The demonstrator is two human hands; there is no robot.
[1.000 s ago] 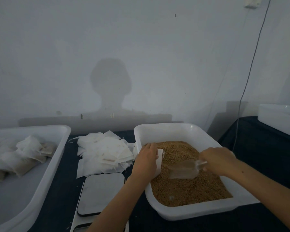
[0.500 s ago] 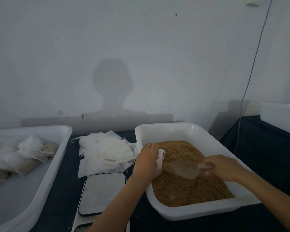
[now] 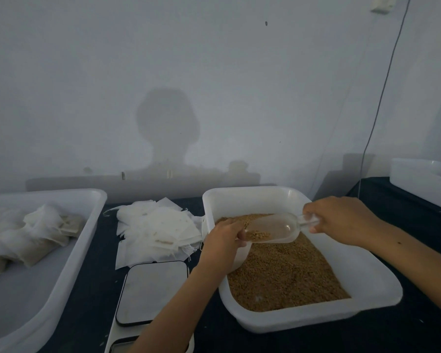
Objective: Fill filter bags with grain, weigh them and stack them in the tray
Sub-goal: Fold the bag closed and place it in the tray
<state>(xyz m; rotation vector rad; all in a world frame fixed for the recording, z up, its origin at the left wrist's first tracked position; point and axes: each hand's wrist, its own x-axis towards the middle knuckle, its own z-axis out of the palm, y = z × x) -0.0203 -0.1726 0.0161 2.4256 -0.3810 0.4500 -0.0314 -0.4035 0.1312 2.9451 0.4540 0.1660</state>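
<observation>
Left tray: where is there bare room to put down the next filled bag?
The near half of the left tray is bare floor, bordered by its right rim and the filled bags piled at the far end. The scale platform is also bare. Between the empty bags and the grain tray it is crowded.

From my remote seat I see a clear, glossy plastic scoop (image 3: 273,229) with tan, gritty grain (image 3: 285,273) showing through its smooth wall, over a tub (image 3: 377,289) of white, smooth, slightly shiny plastic. The empty filter bags (image 3: 158,225) look like thin, matt white fabric or paper with frayed edges, I cannot tell which, and the filled bags (image 3: 28,235) in the white smooth plastic tray (image 3: 82,248) have the same soft, crumpled look. The scale (image 3: 152,291) has a smooth grey plate with a dull sheen, and the table (image 3: 92,296) is covered in dark, matt cloth.
</observation>
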